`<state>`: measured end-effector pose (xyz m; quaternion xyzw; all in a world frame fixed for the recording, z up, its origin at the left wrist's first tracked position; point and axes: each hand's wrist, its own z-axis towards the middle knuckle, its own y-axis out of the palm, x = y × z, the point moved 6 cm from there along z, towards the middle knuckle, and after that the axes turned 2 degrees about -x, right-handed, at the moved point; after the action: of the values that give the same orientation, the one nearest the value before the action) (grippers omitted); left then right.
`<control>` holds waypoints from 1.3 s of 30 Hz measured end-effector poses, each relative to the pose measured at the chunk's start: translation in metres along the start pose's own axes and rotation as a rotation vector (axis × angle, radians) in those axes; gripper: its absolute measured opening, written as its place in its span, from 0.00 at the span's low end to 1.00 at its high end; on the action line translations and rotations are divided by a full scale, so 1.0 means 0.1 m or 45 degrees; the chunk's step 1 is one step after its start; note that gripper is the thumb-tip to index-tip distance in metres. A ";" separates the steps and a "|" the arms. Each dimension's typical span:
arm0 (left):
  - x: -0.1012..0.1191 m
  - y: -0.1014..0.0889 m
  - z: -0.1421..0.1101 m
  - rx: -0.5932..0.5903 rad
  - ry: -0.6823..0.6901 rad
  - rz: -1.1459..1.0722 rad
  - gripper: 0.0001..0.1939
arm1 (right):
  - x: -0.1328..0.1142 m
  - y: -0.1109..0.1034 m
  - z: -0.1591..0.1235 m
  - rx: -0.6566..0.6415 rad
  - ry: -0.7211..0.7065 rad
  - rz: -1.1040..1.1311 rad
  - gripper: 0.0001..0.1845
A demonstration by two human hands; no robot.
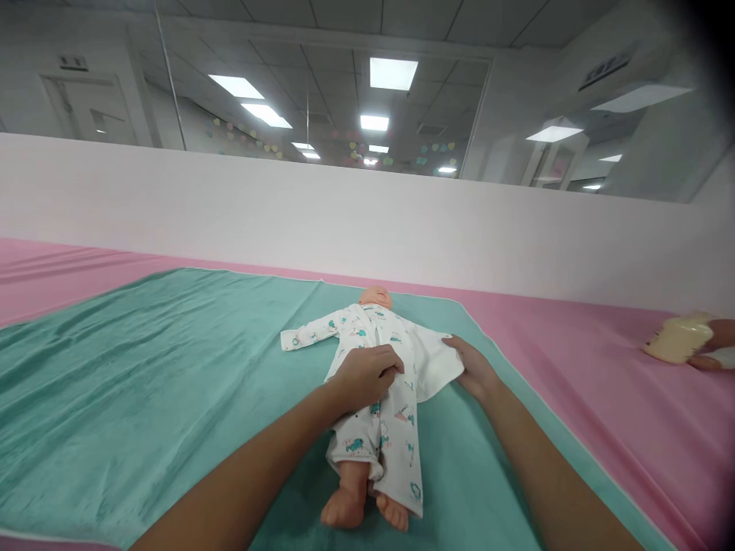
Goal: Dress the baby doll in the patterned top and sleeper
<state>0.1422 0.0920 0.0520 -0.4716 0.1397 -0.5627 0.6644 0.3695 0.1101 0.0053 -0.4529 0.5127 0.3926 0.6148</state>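
The left hand [366, 376] lies low over the belly of the baby doll [376, 297], back of the hand up and fingers curled in on the front of the printed garment [357, 334]; whether cloth is caught beneath them I cannot tell. Its forearm slants in from the near left. The right hand [475, 369] grasps the outer edge of a white flap [433, 360] of the garment, spreading it out to the right, with its forearm reaching up from the near right.

The doll lies face up between the forearms, head far and bare feet [344, 505] near, one sleeve [310, 334] stretched out to the left. Under it is a teal blanket [200, 367], wrinkled at left, over a pink sheet [574, 344]. At the far right, another person's hand [722, 337] holds a yellowish container [677, 339]. Beyond stands a low white wall [344, 222], topped by glass panels [396, 115] showing bright ceiling lights and heart-shaped decorations.
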 end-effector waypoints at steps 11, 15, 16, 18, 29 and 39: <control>-0.28 -0.12 -0.05 0.319 -0.326 -0.684 0.09 | -0.61 1.21 -0.41 -0.226 -0.701 -0.346 0.08; -0.61 -0.34 -0.11 0.682 -0.525 -0.660 0.06 | -0.53 1.17 -0.58 -0.178 -0.864 -0.536 0.05; -0.70 -0.38 -0.12 0.722 -0.583 -0.565 0.06 | -0.53 1.17 -0.60 -0.176 -0.902 -0.554 0.05; -0.91 -0.39 -0.14 0.713 -0.744 -0.428 0.08 | -0.53 1.19 -0.62 -0.178 -0.975 -0.575 0.08; -1.12 -0.18 0.29 0.343 -0.810 -0.269 0.20 | -0.51 1.20 -0.62 -0.167 -1.052 -0.565 0.12; -0.99 -0.22 0.95 0.275 -0.857 0.184 0.12 | -0.56 1.23 -0.66 -0.131 -1.107 -0.569 0.12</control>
<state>0.1644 0.2253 0.0846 -0.5464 -0.1142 -0.3391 0.7573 0.2253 0.0800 0.0376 -0.3756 0.0786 0.4287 0.8179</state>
